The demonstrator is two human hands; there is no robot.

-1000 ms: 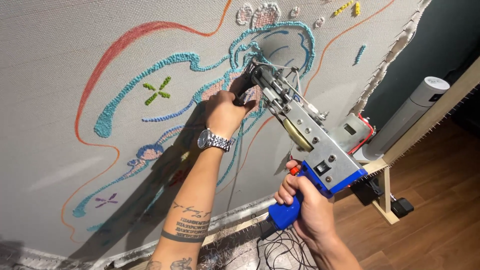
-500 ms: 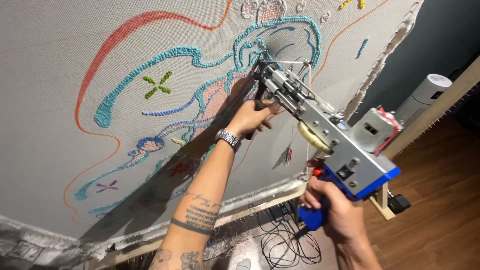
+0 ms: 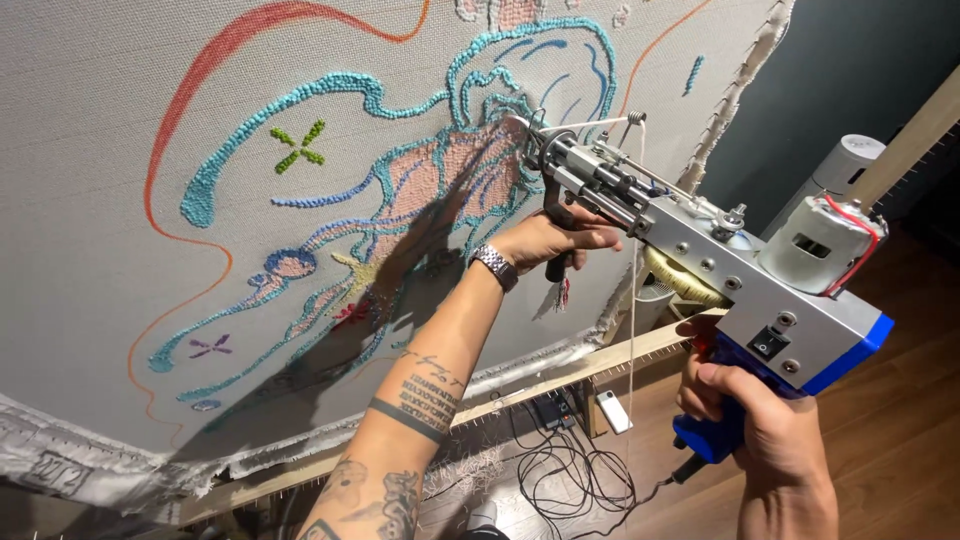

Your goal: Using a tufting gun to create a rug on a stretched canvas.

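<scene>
two hands are on one tool here. the tufting gun (image 3: 700,250) runs on a long slant — rear end low at the right, nose high and toward the left, its tip touching the stretched cloth (image 3: 100,200) where a pink patch sits inside turquoise outlines. the left hand (image 3: 550,240) is the nearer to the cloth: it is wrapped shut around the black front handle just behind the nose, a metal watch (image 3: 494,266) at the wrist and tattoos along the forearm. the right hand (image 3: 760,420) is well back and lower, fingers curled closed on the blue pistol grip under the grey body, with a round motor (image 3: 820,240) sitting on top at the rear. a thin strand of pale yarn (image 3: 632,300) hangs down from the top of the gun.

the cloth is grey, pulled tight on a wooden frame (image 3: 620,355) — its bottom bar runs below the hands, frayed edge hanging over it. orange and red lines, a green cross and a small purple one lie well off to the left. below, black cables (image 3: 570,470) coil on a wooden floor (image 3: 900,400); a white cylinder (image 3: 845,165) stands by the dark wall at the right.
</scene>
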